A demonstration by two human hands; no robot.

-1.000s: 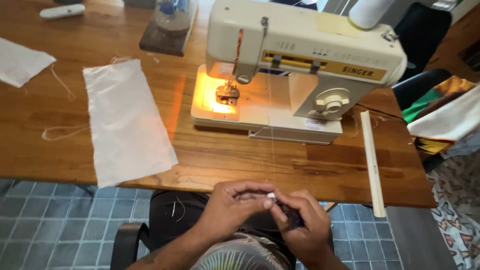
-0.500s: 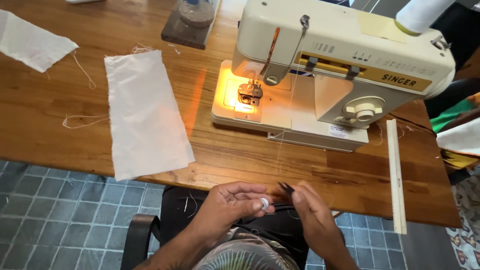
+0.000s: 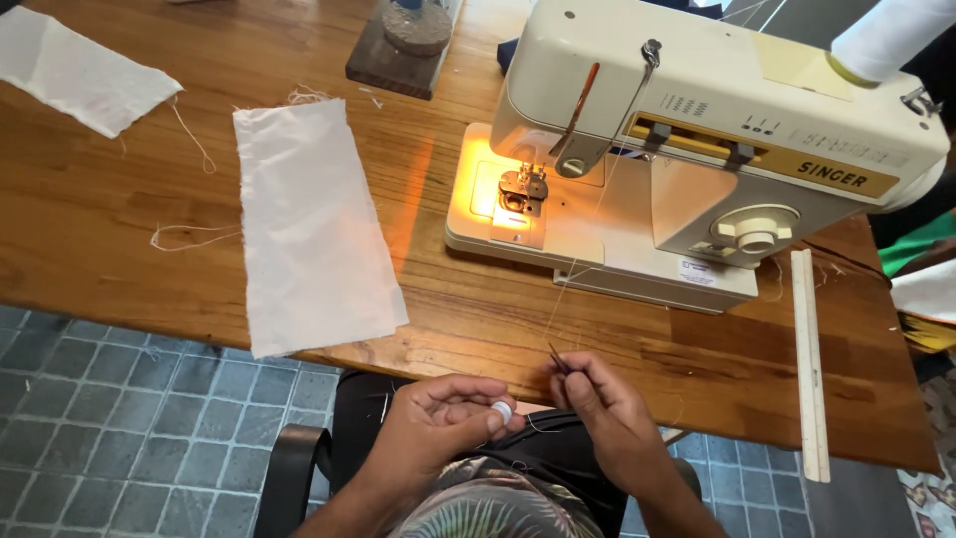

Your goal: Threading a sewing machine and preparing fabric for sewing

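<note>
My left hand (image 3: pixel 443 423) pinches a small white bobbin (image 3: pixel 502 410) between thumb and fingers, just below the table's front edge. My right hand (image 3: pixel 602 408) sits beside it and grips small dark scissors (image 3: pixel 559 360) whose tips point up toward the table edge. A thin thread (image 3: pixel 573 274) runs from the hands up to the cream sewing machine (image 3: pixel 697 149), whose lamp lights the needle plate (image 3: pixel 520 194).
A white cloth rectangle (image 3: pixel 309 224) lies on the wooden table (image 3: pixel 90 219) left of the machine, another white cloth piece (image 3: pixel 75 70) at far left. A pale ruler (image 3: pixel 809 359) lies at right. A wooden block stand (image 3: pixel 403 50) sits behind. Tiled floor lies below.
The view has dropped and shifted, so the machine sits further right. My right hand has lifted the scissors' tips up to the thread at the table edge; my left hand keeps the bobbin.
</note>
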